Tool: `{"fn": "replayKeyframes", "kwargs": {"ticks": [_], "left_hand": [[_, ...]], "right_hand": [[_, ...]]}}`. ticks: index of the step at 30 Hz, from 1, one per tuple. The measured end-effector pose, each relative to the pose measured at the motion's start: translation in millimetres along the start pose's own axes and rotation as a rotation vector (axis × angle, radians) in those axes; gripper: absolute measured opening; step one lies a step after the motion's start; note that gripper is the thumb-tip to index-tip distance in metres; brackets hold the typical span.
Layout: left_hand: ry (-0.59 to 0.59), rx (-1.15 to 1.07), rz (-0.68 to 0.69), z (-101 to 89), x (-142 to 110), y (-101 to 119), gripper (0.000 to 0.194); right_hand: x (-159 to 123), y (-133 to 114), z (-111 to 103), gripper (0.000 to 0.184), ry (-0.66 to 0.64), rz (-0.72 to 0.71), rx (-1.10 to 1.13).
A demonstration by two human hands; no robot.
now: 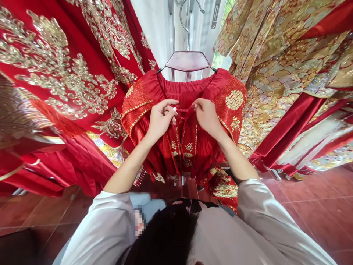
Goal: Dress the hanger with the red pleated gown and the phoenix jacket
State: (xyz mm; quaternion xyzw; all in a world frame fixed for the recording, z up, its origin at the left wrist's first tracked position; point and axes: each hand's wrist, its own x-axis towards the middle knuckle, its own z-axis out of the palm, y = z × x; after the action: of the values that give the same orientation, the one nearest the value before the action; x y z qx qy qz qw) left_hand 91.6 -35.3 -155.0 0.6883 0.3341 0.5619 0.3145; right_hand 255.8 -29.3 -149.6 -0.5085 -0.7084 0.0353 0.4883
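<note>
In front of me a red garment point(190, 87) with a gathered top edge and gold embroidery hangs from a hanger point(188, 61). My left hand point(161, 117) is at the garment's upper front, its fingers bent and closed around part of a thin red cord point(183, 109). On the other side, my right hand point(207, 115) pinches the cord between thumb and fingertips. Between the two hands the cord runs across, with a small knot or loop near its middle. Gold-edged panels hang below it.
Red garments with gold sequins point(91, 81) hang close on the left. Gold-patterned garments point(273, 84) hang on the right. A metal hook point(185, 18) rises above the hanger. Red tiles point(317, 198) cover the floor.
</note>
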Motion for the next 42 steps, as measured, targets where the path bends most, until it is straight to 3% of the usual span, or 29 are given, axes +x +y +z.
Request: {"fn": "replayKeyframes", "kwargs": {"ticks": [4, 10, 12, 13, 15, 16, 18, 20, 22, 25, 27, 29, 33, 37, 42], "left_hand": [[0.029, -0.018, 0.024, -7.8, 14.1, 8.2, 0.01], [0.287, 0.007, 0.186, -55.2, 57.6, -10.5, 0.031], [0.227, 0.026, 0.222, -65.7, 60.1, -5.1, 0.027], [0.133, 0.054, 0.224, -69.0, 57.1, 0.7, 0.021], [-0.059, 0.156, 0.202, -72.1, 45.6, 14.6, 0.012], [-0.096, 0.228, 0.193, -72.0, 39.3, 20.9, 0.01], [0.008, 0.377, 0.203, -68.2, 31.4, 28.6, 0.009], [0.221, 0.463, 0.238, -59.8, 33.7, 27.9, 0.01], [0.348, 0.449, 0.249, -48.4, 45.9, 21.6, 0.011], [0.426, 0.329, 0.2, -30.3, 69.9, 12.9, 0.013], [0.401, 0.251, 0.17, -19.4, 79.4, 13.3, 0.015], [0.291, 0.186, 0.174, -10.2, 79.8, 17.6, 0.016], [0.045, 0.149, 0.178, 0.7, 67.2, 22.3, 0.017], [0.077, 0.151, 0.156, 3.3, 63.3, 10.7, 0.016], [0.092, 0.203, 0.151, 7.4, 62.8, 0.4, 0.013]], "right_hand": [[9.3, 2.4, 5.8, 0.021, 0.07, 0.035, 0.123], [34.2, 53.0, -51.1, 0.016, 0.218, 0.003, -0.005], [38.7, 59.1, -64.1, 0.012, 0.149, 0.018, -0.029], [38.9, 58.5, -67.6, 0.01, 0.07, 0.013, -0.023], [36.1, 51.6, -69.7, 0.007, -0.152, -0.028, 0.036], [33.9, 46.2, -69.1, 0.008, -0.27, -0.059, 0.085], [29.9, 33.4, -65.8, 0.012, -0.463, -0.124, 0.196], [28.2, 20.6, -60.3, 0.015, -0.554, -0.159, 0.299], [29.7, 10.5, -52.5, 0.017, -0.525, -0.153, 0.383], [37.0, 3.9, -37.8, 0.024, -0.291, -0.109, 0.466], [43.2, 4.2, -28.6, 0.028, -0.128, -0.103, 0.462], [47.7, 5.7, -21.9, 0.029, -0.047, -0.142, 0.384], [46.4, 6.0, -15.7, 0.024, -0.082, -0.269, 0.077], [38.9, 7.4, -12.5, 0.029, -0.119, -0.336, -0.136], [35.2, 18.6, -8.0, 0.036, -0.114, -0.38, -0.236]]}}
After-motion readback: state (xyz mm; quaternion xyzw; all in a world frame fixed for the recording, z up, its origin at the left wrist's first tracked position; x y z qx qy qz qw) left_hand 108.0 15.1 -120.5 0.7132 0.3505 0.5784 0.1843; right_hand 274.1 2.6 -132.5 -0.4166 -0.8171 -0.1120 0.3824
